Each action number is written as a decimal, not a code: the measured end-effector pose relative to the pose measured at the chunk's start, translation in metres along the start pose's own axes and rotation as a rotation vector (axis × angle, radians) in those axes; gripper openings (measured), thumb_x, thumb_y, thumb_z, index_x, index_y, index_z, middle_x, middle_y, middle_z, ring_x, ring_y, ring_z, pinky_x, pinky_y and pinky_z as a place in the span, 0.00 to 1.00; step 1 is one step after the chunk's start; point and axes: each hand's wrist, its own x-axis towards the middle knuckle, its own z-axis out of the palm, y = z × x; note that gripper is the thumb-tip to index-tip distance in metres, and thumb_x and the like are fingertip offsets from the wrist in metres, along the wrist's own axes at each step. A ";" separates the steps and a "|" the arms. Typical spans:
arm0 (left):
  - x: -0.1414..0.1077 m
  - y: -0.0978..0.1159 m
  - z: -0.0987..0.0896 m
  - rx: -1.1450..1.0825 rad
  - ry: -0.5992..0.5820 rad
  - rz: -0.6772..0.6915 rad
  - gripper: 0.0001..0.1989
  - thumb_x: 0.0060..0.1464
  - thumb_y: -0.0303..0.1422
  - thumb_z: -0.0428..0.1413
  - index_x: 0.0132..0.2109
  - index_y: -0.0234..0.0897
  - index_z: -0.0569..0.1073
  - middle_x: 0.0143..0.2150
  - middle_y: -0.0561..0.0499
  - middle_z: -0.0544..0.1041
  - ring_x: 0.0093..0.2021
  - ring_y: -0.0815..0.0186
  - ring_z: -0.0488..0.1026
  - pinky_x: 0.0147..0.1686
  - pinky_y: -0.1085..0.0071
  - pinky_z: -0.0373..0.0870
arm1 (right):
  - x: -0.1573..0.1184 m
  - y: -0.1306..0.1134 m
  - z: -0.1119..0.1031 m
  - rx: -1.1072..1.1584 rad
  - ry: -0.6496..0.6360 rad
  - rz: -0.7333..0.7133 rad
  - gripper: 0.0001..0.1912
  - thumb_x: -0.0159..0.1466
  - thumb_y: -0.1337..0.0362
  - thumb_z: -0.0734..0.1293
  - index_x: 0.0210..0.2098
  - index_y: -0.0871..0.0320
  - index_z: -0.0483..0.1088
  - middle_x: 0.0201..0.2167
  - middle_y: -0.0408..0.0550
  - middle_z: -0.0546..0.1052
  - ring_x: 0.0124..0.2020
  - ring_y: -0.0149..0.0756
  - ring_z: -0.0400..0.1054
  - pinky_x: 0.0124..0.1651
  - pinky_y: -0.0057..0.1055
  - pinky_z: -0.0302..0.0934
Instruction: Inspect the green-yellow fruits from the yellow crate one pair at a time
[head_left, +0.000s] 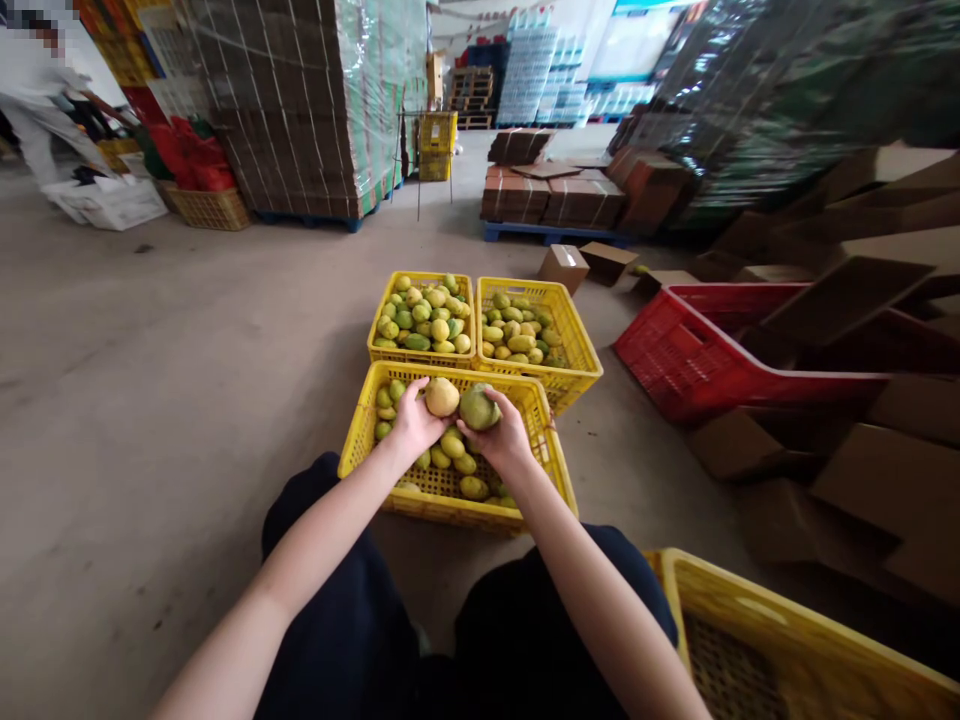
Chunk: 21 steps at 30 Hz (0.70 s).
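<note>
My left hand [420,422] holds a pale yellow round fruit [442,397], its fingers around the left side. Beside it, my right hand [504,432] grips a green round fruit [478,408]. Both fruits are close together above the near yellow crate [457,512], which has green and yellow fruits [473,488] lying in it. Behind stand two more yellow crates: the back left crate [373,330] is filled with mixed fruits [439,329], and the back right crate [581,340] holds longish green-yellow fruits [521,342] mostly toward its left.
At the lower right is another yellow crate [810,620]. A red crate [667,350] with cardboard stands on the right, among loose boxes [885,475]. Farther back are bundled cardboard on a blue pallet [551,236], wrapped stacks [277,110] and a person [37,110] at the far left.
</note>
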 end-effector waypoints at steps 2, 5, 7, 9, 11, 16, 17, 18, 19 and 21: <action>0.000 0.000 -0.001 0.024 0.037 -0.010 0.14 0.58 0.38 0.47 0.39 0.31 0.71 0.27 0.46 0.74 0.29 0.62 0.71 0.28 0.69 0.68 | 0.004 0.001 -0.002 0.013 0.041 0.055 0.09 0.55 0.63 0.69 0.34 0.55 0.66 0.24 0.42 0.75 0.23 0.33 0.71 0.22 0.29 0.72; 0.000 -0.001 -0.003 0.032 0.059 -0.017 0.17 0.59 0.40 0.45 0.39 0.31 0.71 0.29 0.44 0.74 0.31 0.60 0.72 0.27 0.68 0.68 | 0.009 0.002 -0.002 0.033 0.094 0.124 0.06 0.59 0.62 0.67 0.34 0.55 0.65 0.24 0.42 0.73 0.23 0.32 0.70 0.22 0.27 0.72; 0.000 -0.001 -0.004 0.024 0.058 -0.016 0.18 0.59 0.41 0.45 0.39 0.32 0.71 0.29 0.43 0.74 0.32 0.58 0.72 0.27 0.67 0.68 | 0.009 0.002 -0.001 0.043 0.100 0.148 0.04 0.61 0.62 0.65 0.34 0.56 0.65 0.24 0.43 0.73 0.23 0.31 0.70 0.21 0.26 0.72; 0.001 -0.001 -0.006 0.018 0.053 -0.014 0.17 0.58 0.41 0.45 0.39 0.32 0.71 0.29 0.43 0.74 0.32 0.58 0.72 0.26 0.67 0.68 | 0.009 0.002 0.000 0.054 0.098 0.160 0.05 0.63 0.62 0.64 0.34 0.56 0.65 0.25 0.43 0.73 0.23 0.32 0.70 0.21 0.26 0.72; 0.003 -0.002 -0.007 0.013 0.046 -0.011 0.17 0.58 0.41 0.45 0.39 0.33 0.71 0.29 0.44 0.74 0.31 0.59 0.72 0.25 0.68 0.67 | 0.008 0.001 0.001 0.060 0.102 0.167 0.05 0.63 0.61 0.63 0.34 0.57 0.65 0.24 0.44 0.72 0.23 0.32 0.70 0.21 0.26 0.72; 0.005 -0.003 -0.008 0.009 0.057 -0.006 0.16 0.58 0.41 0.44 0.37 0.34 0.70 0.29 0.44 0.73 0.31 0.59 0.72 0.24 0.69 0.67 | 0.008 0.001 0.001 0.075 0.109 0.196 0.06 0.63 0.60 0.64 0.36 0.56 0.66 0.26 0.45 0.72 0.24 0.32 0.70 0.22 0.26 0.72; 0.006 -0.003 -0.008 0.011 0.061 -0.009 0.16 0.58 0.41 0.44 0.37 0.34 0.70 0.29 0.44 0.73 0.32 0.59 0.72 0.24 0.69 0.68 | 0.009 0.002 0.001 0.078 0.111 0.202 0.07 0.62 0.60 0.65 0.36 0.56 0.66 0.26 0.45 0.72 0.24 0.32 0.70 0.22 0.26 0.72; 0.006 -0.003 -0.009 0.013 0.062 -0.012 0.16 0.58 0.40 0.44 0.37 0.34 0.70 0.29 0.43 0.73 0.32 0.59 0.72 0.24 0.69 0.68 | 0.009 0.002 0.000 0.078 0.113 0.206 0.07 0.62 0.60 0.65 0.36 0.57 0.66 0.27 0.46 0.72 0.25 0.33 0.70 0.22 0.26 0.72; 0.006 -0.003 -0.009 0.014 0.060 -0.016 0.16 0.57 0.40 0.45 0.37 0.34 0.70 0.29 0.43 0.73 0.33 0.58 0.73 0.24 0.69 0.68 | 0.009 0.002 0.000 0.078 0.114 0.208 0.07 0.62 0.59 0.65 0.37 0.57 0.66 0.27 0.46 0.72 0.25 0.33 0.70 0.22 0.26 0.72; 0.006 -0.002 -0.010 0.018 0.051 -0.020 0.15 0.57 0.39 0.45 0.37 0.33 0.70 0.30 0.42 0.73 0.34 0.58 0.73 0.25 0.68 0.69 | 0.009 0.001 -0.001 0.085 0.107 0.216 0.07 0.63 0.60 0.64 0.37 0.57 0.66 0.27 0.46 0.73 0.25 0.33 0.70 0.22 0.26 0.72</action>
